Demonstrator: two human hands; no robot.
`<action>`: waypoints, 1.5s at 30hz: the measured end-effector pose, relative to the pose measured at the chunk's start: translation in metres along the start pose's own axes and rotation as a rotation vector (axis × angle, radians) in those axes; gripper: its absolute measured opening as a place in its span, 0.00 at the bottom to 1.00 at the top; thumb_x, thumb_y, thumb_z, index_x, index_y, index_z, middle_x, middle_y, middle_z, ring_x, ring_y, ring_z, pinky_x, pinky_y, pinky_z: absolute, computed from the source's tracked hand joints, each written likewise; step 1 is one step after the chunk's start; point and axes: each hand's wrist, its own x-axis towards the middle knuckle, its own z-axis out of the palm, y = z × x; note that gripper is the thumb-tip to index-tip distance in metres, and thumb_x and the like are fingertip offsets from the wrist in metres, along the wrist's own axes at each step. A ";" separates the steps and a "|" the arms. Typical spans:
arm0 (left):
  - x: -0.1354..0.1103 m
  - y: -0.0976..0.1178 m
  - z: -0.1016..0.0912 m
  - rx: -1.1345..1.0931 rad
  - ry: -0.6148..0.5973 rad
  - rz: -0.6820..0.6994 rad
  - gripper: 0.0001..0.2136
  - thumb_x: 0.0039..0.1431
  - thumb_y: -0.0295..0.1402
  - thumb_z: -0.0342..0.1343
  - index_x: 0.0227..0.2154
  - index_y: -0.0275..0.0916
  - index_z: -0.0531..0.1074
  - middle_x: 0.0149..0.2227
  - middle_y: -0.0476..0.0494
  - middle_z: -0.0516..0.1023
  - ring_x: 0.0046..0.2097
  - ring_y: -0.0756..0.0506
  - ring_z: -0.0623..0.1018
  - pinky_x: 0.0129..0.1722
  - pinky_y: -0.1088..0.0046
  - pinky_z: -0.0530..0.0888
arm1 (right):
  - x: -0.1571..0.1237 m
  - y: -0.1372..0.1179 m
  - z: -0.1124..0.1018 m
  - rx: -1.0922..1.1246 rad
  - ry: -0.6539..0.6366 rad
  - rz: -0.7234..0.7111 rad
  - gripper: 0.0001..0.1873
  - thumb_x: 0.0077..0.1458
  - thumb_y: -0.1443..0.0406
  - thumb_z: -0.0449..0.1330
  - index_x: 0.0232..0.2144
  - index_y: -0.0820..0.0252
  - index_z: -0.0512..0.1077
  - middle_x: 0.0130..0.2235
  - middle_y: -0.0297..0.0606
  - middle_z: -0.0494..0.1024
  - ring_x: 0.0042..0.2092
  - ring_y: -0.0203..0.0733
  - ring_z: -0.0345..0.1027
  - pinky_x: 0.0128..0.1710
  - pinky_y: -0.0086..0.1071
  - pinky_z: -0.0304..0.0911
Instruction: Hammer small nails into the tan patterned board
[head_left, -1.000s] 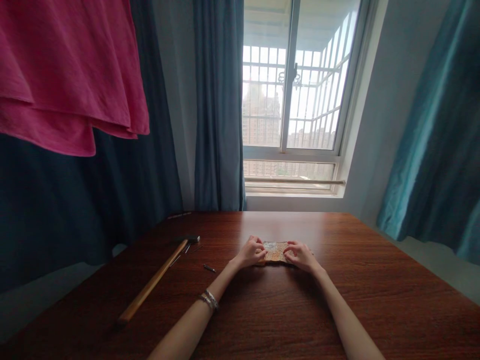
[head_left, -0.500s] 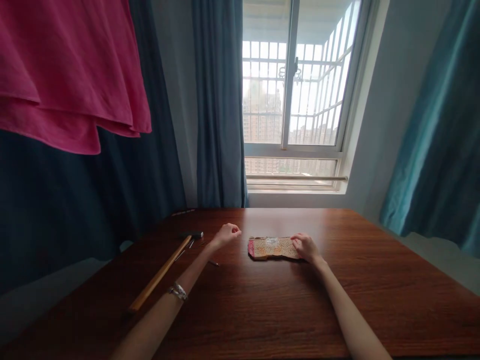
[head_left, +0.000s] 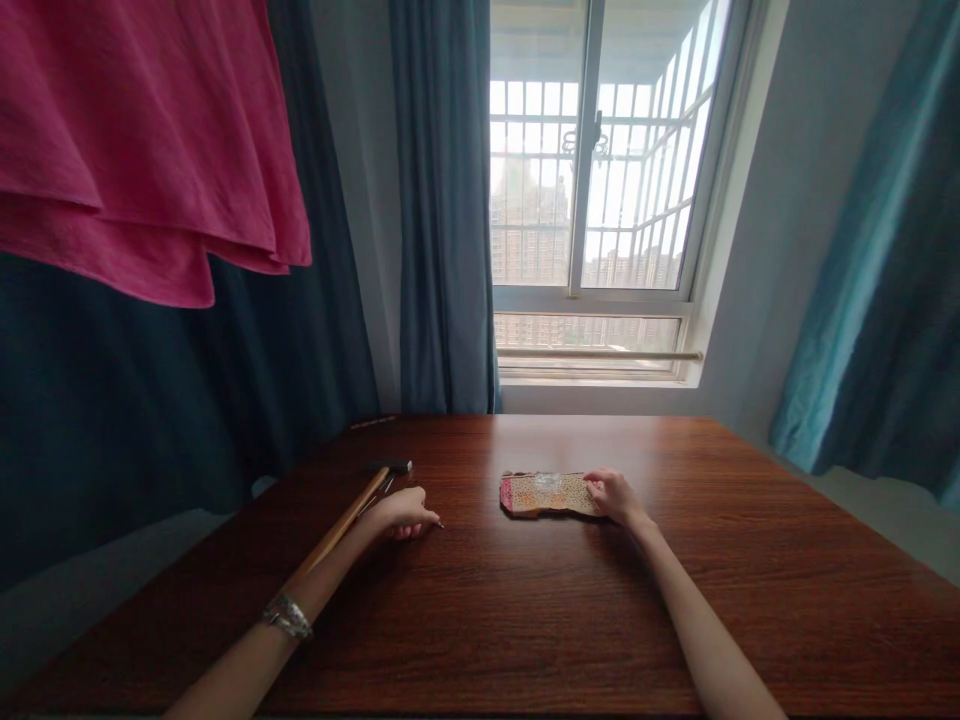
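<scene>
A small flat patterned piece (head_left: 544,494), orange-brown with a pink left edge, lies on the wooden table (head_left: 525,620). My right hand (head_left: 611,495) rests on its right end, fingers curled onto it. My left hand (head_left: 405,514) is down on the table to the left, fingers pinched at a small nail (head_left: 438,523) whose tip shows just past my fingertips. A hammer (head_left: 352,515) with a long wooden handle lies right beside that hand, its dark head pointing away from me.
A second nail (head_left: 388,485) lies by the hammer head. A thin stick (head_left: 373,422) sits at the table's far left edge. Pink cloth (head_left: 142,140) hangs at the upper left. Blue curtains (head_left: 446,200) frame the window (head_left: 592,190).
My left hand left the patterned piece, swung left and came down on the nail by the hammer. My right hand stayed on the piece's right end.
</scene>
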 end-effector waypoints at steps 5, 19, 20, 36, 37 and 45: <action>0.012 -0.004 0.008 0.099 0.037 -0.019 0.12 0.46 0.37 0.55 0.15 0.36 0.65 0.13 0.49 0.65 0.14 0.51 0.63 0.16 0.76 0.62 | 0.000 0.000 0.001 0.009 -0.010 0.000 0.13 0.51 0.65 0.55 0.35 0.56 0.79 0.37 0.40 0.81 0.38 0.41 0.73 0.43 0.31 0.64; -0.004 0.017 -0.002 0.063 0.039 0.000 0.08 0.38 0.31 0.58 0.18 0.35 0.65 0.14 0.48 0.66 0.19 0.47 0.70 0.17 0.74 0.69 | -0.003 0.000 -0.002 0.009 -0.024 0.029 0.14 0.51 0.65 0.54 0.34 0.55 0.80 0.36 0.39 0.81 0.38 0.41 0.73 0.42 0.31 0.64; -0.002 0.016 -0.001 0.064 0.031 0.000 0.08 0.38 0.31 0.58 0.17 0.35 0.64 0.13 0.48 0.66 0.18 0.47 0.69 0.17 0.74 0.68 | -0.002 0.001 -0.001 0.007 -0.024 0.032 0.13 0.51 0.65 0.54 0.34 0.55 0.80 0.36 0.39 0.81 0.38 0.41 0.73 0.42 0.31 0.64; 0.027 0.055 -0.010 -0.400 -0.128 0.329 0.06 0.41 0.32 0.54 0.17 0.33 0.70 0.16 0.49 0.70 0.19 0.51 0.70 0.20 0.76 0.71 | -0.001 0.001 0.005 -0.032 -0.034 0.045 0.13 0.53 0.65 0.55 0.36 0.56 0.78 0.36 0.39 0.79 0.37 0.40 0.71 0.42 0.31 0.62; 0.029 0.066 -0.007 -0.435 -0.138 0.364 0.07 0.41 0.32 0.54 0.18 0.33 0.70 0.17 0.49 0.70 0.20 0.51 0.71 0.21 0.76 0.71 | -0.002 0.000 0.005 -0.037 -0.034 0.046 0.13 0.52 0.65 0.55 0.38 0.55 0.78 0.36 0.39 0.79 0.37 0.40 0.71 0.42 0.31 0.62; 0.062 0.138 0.039 -0.819 -0.039 0.482 0.10 0.45 0.36 0.58 0.24 0.31 0.71 0.20 0.48 0.71 0.20 0.52 0.71 0.21 0.76 0.71 | -0.005 -0.001 0.004 -0.062 -0.040 0.048 0.14 0.53 0.65 0.54 0.39 0.55 0.77 0.36 0.38 0.76 0.39 0.40 0.69 0.42 0.30 0.60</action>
